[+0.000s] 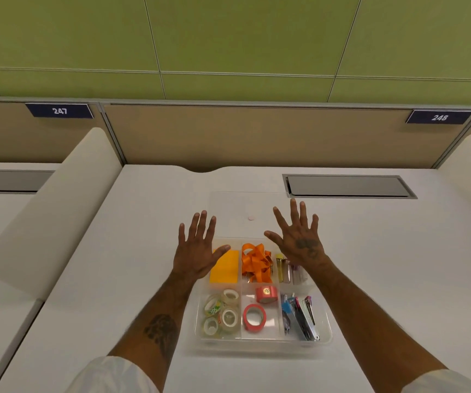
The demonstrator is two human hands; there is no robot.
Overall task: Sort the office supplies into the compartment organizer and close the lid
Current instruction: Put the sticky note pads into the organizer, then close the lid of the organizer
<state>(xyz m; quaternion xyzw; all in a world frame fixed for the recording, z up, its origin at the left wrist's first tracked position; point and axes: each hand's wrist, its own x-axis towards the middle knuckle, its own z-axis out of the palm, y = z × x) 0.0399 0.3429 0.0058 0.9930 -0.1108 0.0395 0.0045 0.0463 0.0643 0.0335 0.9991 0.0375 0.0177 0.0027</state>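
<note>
Hovering with fingers spread and straight, the left hand (197,251) holds nothing; its thumb reaches over the far-left compartment of the clear organizer (260,346), which sits on the white desk (115,279). That compartment holds yellow sticky notes (225,268), and the near-left one holds clear tape rolls (223,314). In the middle column an orange ribbon (255,262) fills the far compartment and two red tape rolls (254,317) lie in the near one. On the right, small bottles (288,269) stand in the far compartment and a stapler and clippers (302,316) lie in the near one. The right hand (299,239) is likewise flat and spread, gripping nothing, partly above the bottles.

Sorting looks finished; no loose supplies show on the desk. The clear lid (245,211) lies flat just beyond the organizer's far edge, its long side running left to right, between the two sets of fingertips. Whether it is hinged there I cannot tell. It lies straight ahead of both hands, about equally near to each, so closing probably means taking its side edges and bringing it back toward the person.
</note>
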